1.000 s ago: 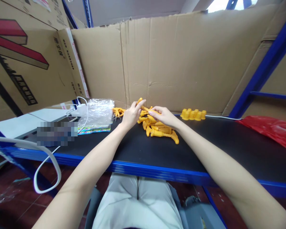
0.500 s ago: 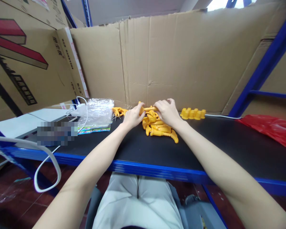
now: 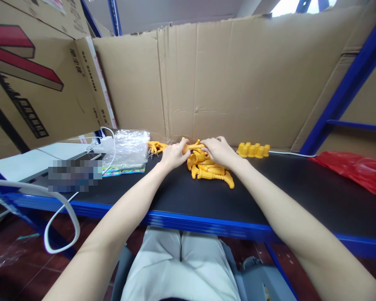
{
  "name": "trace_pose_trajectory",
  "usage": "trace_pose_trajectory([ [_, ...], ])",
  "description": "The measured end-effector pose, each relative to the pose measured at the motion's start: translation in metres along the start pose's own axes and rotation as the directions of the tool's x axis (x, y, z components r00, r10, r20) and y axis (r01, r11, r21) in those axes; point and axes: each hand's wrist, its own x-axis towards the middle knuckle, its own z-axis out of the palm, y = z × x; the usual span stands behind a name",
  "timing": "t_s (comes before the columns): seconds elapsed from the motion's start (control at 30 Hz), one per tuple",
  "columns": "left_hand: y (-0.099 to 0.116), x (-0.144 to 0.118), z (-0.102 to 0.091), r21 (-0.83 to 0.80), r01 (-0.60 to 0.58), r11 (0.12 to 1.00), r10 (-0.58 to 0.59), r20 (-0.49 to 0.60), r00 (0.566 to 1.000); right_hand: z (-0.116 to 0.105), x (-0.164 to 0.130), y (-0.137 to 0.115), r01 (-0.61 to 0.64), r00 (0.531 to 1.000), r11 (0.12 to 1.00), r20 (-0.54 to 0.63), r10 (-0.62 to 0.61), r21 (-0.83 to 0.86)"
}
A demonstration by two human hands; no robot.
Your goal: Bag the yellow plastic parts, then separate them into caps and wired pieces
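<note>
A pile of yellow plastic parts [image 3: 210, 171] lies on the black shelf top [image 3: 191, 196] near the cardboard back wall. My left hand [image 3: 174, 154] and my right hand [image 3: 218, 150] meet at the top of the pile, both closed around one yellow part [image 3: 194, 146] held between them. Further yellow pieces [image 3: 156, 146] lie just left of my left hand. A row of yellow caps [image 3: 253, 149] stands to the right of my right hand.
A clear plastic bag [image 3: 130, 148] on a colourful sheet sits at the left, beside a white charger with cable [image 3: 105, 144]. A red plastic bag [image 3: 357, 171] lies at the far right. Cardboard panels [image 3: 238, 79] wall the back; a large box [image 3: 34, 79] hangs over the left.
Both hands have come down from slightly above the pile onto its top. The right hand reached toward the back, then settled closer to the left hand.
</note>
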Motion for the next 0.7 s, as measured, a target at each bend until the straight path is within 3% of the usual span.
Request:
trace_pose_trajectory([
  [0.23, -0.003, 0.001, 0.003, -0.009, 0.028, 1.0, -0.028, 0.0, 1.0, -0.003, -0.001, 0.008, -0.037, 0.999, 0.992, -0.039, 0.032, -0.117],
  [0.37, -0.016, 0.003, 0.004, -0.056, 0.148, 0.987, -0.15, -0.033, 0.988, 0.001, -0.009, 0.034, -0.212, 0.972, 0.974, -0.124, 0.201, -0.08],
  [0.43, -0.023, 0.005, 0.005, -0.069, 0.204, 0.977, -0.208, -0.046, 0.977, 0.005, -0.016, 0.053, -0.349, 0.922, 0.937, -0.189, 0.338, -0.03],
  [0.47, -0.026, 0.005, 0.005, -0.068, 0.224, 0.972, -0.228, -0.05, 0.972, 0.006, -0.02, 0.064, -0.425, 0.882, 0.905, -0.228, 0.413, -0.003],
  [0.53, -0.031, 0.006, 0.006, -0.062, 0.251, 0.966, -0.254, -0.049, 0.966, 0.009, -0.032, 0.087, -0.587, 0.756, 0.807, -0.318, 0.573, 0.058],
  [0.7, -0.04, 0.007, 0.01, -0.048, 0.328, 0.944, -0.329, -0.026, 0.944, 0.02, -0.084, 0.136, -0.853, 0.346, 0.47, -0.426, 0.836, 0.228],
])
